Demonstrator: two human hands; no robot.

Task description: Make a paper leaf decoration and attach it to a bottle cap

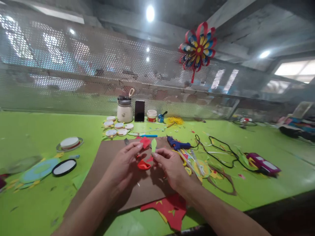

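My left hand (123, 165) has its fingers closed on the red paper loop (144, 165) over the near brown board (147, 188). My right hand (171, 165) pinches the green leaf (154, 144) just beside it. Squeezing too hard could crush the loop, and the glue gun (177, 144) lies near my right knuckles.

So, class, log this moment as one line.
left hand: touching red paper piece | right hand: pinching green leaf cutout | between: red loop | under: brown board

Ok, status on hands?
Left hand pinching red piece. Right hand pinching green leaf. Both over brown board. Glue gun lies right, apart.
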